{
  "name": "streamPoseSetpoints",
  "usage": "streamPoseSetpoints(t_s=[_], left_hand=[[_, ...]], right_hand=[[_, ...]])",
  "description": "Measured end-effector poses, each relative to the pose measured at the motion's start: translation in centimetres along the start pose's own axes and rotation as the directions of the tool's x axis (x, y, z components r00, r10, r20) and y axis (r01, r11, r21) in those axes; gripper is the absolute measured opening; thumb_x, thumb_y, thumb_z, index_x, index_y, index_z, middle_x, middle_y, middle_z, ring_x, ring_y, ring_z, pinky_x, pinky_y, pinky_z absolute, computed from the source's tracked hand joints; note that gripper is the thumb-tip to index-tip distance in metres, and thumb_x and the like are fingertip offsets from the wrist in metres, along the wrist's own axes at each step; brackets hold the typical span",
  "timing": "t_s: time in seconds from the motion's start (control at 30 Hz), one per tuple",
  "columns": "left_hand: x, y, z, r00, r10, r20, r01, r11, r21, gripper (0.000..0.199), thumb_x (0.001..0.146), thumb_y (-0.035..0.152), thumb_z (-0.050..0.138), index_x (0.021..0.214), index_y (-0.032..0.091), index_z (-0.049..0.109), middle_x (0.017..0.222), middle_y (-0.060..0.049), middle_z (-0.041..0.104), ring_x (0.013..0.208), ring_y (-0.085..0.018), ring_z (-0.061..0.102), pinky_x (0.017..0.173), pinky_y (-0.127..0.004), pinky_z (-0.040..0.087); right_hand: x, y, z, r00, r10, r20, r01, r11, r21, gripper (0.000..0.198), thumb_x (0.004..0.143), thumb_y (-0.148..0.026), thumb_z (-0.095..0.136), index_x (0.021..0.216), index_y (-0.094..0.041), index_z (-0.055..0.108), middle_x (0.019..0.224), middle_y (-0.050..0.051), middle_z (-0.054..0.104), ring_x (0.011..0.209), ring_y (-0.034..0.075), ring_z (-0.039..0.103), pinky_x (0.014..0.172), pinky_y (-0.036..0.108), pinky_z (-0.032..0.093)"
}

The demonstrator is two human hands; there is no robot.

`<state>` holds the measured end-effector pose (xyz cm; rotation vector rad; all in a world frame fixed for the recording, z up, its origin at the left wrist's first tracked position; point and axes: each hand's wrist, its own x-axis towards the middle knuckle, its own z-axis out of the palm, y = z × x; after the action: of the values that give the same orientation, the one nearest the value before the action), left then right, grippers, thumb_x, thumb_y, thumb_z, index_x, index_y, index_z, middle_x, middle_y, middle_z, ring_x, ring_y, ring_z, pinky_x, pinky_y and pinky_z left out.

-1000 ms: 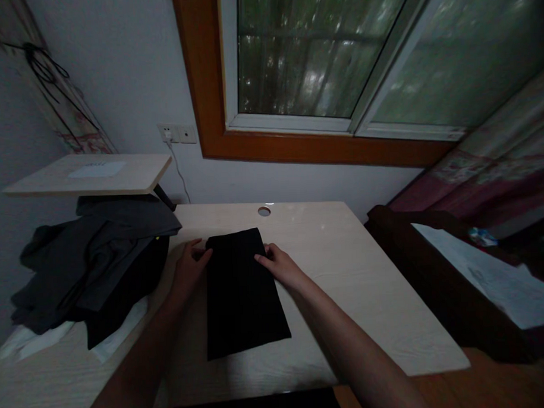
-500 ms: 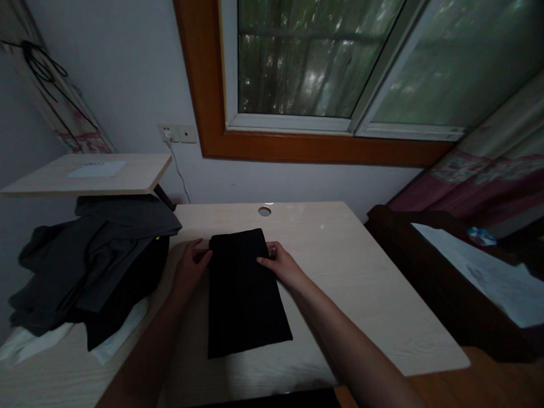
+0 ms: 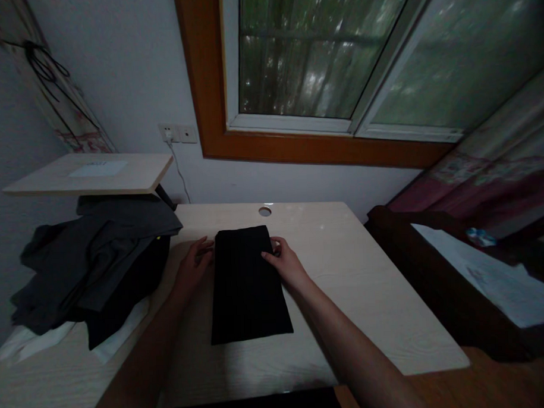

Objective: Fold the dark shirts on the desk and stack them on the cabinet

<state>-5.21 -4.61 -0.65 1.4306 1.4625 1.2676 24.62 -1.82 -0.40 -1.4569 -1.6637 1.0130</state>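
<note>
A black folded cloth (image 3: 250, 288), seemingly a garment, lies flat as a neat rectangle on the pale wooden desk (image 3: 341, 285). At its right edge, my right hand (image 3: 285, 260) has the thumb on top and the fingers around the side, gripping the upper right part. My left hand (image 3: 196, 260) is beside the upper left edge, fingers apart and slightly curled; the fingertips are at or just short of the cloth. To the left of my left hand is a loose heap of dark grey and black clothes (image 3: 90, 252).
White cloth (image 3: 40, 342) pokes out under the heap. A small raised shelf (image 3: 141, 173) with a paper label overhangs its back. The desk has a round cable hole (image 3: 264, 211) near the wall. Right of the desk stands dark brown furniture (image 3: 435, 281).
The black folded cloth has shifted slightly away from me and to the right, its near edge farther off. My right hand moved along with it; my left fingers have spread a little.
</note>
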Motion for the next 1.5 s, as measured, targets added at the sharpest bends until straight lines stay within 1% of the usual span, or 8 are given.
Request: streamPoseSetpoints(t_s=[0.1, 0.17, 0.37, 0.5, 0.67, 0.83, 1.1, 1.5], left_hand=[[0.2, -0.2, -0.3, 0.996, 0.018, -0.083, -0.017, 1.0, 0.022, 0.05, 0.088, 0.043, 0.06, 0.132, 0.019, 0.057, 0.127, -0.014, 0.068, 0.118, -0.026, 0.066, 0.1, -0.046, 0.055], [0.3, -0.3, -0.6, 0.989, 0.012, -0.146, -0.011, 1.0, 0.011, 0.046, 0.087, 0.043, 0.06, 0.126, 0.02, 0.06, 0.123, -0.013, 0.068, 0.116, -0.025, 0.067, 0.101, -0.046, 0.055], [0.5, -0.5, -1.3, 0.957, -0.042, -0.286, 0.017, 0.996, -0.089, 0.036, 0.086, 0.042, 0.061, 0.113, 0.019, 0.063, 0.118, -0.01, 0.068, 0.106, -0.022, 0.069, 0.1, -0.044, 0.055], [0.6, -0.4, -1.7, 0.944, -0.051, -0.326, 0.032, 0.998, -0.063, 0.033, 0.085, 0.042, 0.058, 0.11, 0.02, 0.064, 0.115, -0.01, 0.069, 0.104, -0.022, 0.068, 0.098, -0.042, 0.055], [0.8, -0.9, -2.3, 0.944, -0.043, -0.328, 0.038, 0.999, -0.021, 0.032, 0.086, 0.041, 0.057, 0.11, 0.021, 0.065, 0.115, -0.008, 0.069, 0.105, -0.021, 0.067, 0.099, -0.04, 0.053], [0.9, -1.0, -2.3, 0.949, -0.042, -0.312, 0.042, 0.999, -0.009, 0.034, 0.086, 0.042, 0.057, 0.11, 0.02, 0.065, 0.116, -0.009, 0.069, 0.107, -0.021, 0.066, 0.099, -0.038, 0.052], [0.8, -0.1, -2.1, 0.952, -0.059, -0.3, 0.066, 0.998, 0.012, 0.031, 0.082, 0.043, 0.059, 0.102, 0.02, 0.066, 0.11, -0.009, 0.072, 0.105, -0.024, 0.067, 0.098, -0.041, 0.051], [0.8, -0.3, -2.3, 0.964, -0.047, -0.26, 0.062, 0.997, 0.05, 0.033, 0.081, 0.045, 0.059, 0.102, 0.021, 0.067, 0.109, -0.008, 0.073, 0.105, -0.025, 0.067, 0.098, -0.041, 0.05]], right_hand=[[-0.7, -1.6, -0.2, 0.977, -0.146, -0.153, 0.113, 0.973, -0.203, 0.054, 0.085, -0.035, 0.066, 0.135, -0.021, 0.051, 0.12, 0.012, 0.06, 0.11, 0.028, 0.061, 0.099, 0.048, 0.049], [-1.3, -3.1, -0.3, 0.945, -0.282, -0.169, 0.212, 0.916, -0.34, 0.047, 0.087, -0.03, 0.064, 0.133, -0.023, 0.057, 0.128, 0.014, 0.056, 0.12, 0.031, 0.055, 0.106, 0.053, 0.046], [-3.9, -7.8, 1.9, 0.862, -0.484, 0.151, 0.495, 0.737, -0.46, 0.034, 0.096, -0.03, 0.058, 0.129, -0.024, 0.067, 0.143, 0.012, 0.055, 0.137, 0.033, 0.044, 0.115, 0.055, 0.039], [-5.8, -9.9, 4.8, 0.787, -0.504, 0.356, 0.617, 0.639, -0.459, 0.036, 0.098, -0.039, 0.059, 0.131, -0.027, 0.066, 0.151, 0.008, 0.051, 0.147, 0.034, 0.033, 0.122, 0.059, 0.026], [-7.1, -10.6, 7.9, 0.723, -0.507, 0.47, 0.691, 0.532, -0.489, 0.032, 0.099, -0.046, 0.056, 0.122, -0.028, 0.07, 0.14, 0.007, 0.061, 0.148, 0.034, 0.034, 0.123, 0.059, 0.022], [-6.9, -10.2, 8.9, 0.724, -0.496, 0.479, 0.688, 0.476, -0.548, 0.032, 0.101, -0.047, 0.054, 0.11, -0.023, 0.074, 0.126, 0.009, 0.068, 0.146, 0.035, 0.035, 0.122, 0.061, 0.021], [-6.7, -10.9, 8.8, 0.764, -0.434, 0.478, 0.645, 0.478, -0.596, 0.034, 0.104, -0.043, 0.047, 0.111, -0.021, 0.073, 0.127, 0.009, 0.067, 0.147, 0.034, 0.033, 0.122, 0.06, 0.021], [-6.1, -10.4, 6.4, 0.823, -0.382, 0.421, 0.567, 0.503, -0.652, 0.029, 0.1, -0.035, 0.051, 0.111, -0.02, 0.073, 0.125, 0.009, 0.069, 0.146, 0.035, 0.036, 0.123, 0.059, 0.02]])
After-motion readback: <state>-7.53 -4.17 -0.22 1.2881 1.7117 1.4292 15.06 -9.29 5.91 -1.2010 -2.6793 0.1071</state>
